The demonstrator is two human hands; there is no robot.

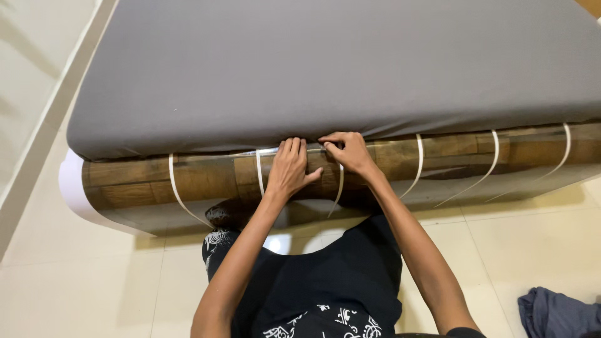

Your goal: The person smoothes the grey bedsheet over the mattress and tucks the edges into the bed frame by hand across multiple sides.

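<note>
Both hands, left hand flat and right hand seemingly pinching, tuck the grey sheet under its lower edge against the wooden bed frame.

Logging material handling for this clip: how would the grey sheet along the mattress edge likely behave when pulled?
The grey sheet is probably floppy and light: it wrinkles where the left hand and right hand press. It lies taut elsewhere, so likely somewhat stretchy.

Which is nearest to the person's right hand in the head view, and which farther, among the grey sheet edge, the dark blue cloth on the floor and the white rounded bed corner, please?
From the right hand:
1. Grey sheet edge: at the fingertips, along the mattress side.
2. Dark blue cloth: on the floor, lower right.
3. White rounded bed corner: far left, past the left hand.
</note>
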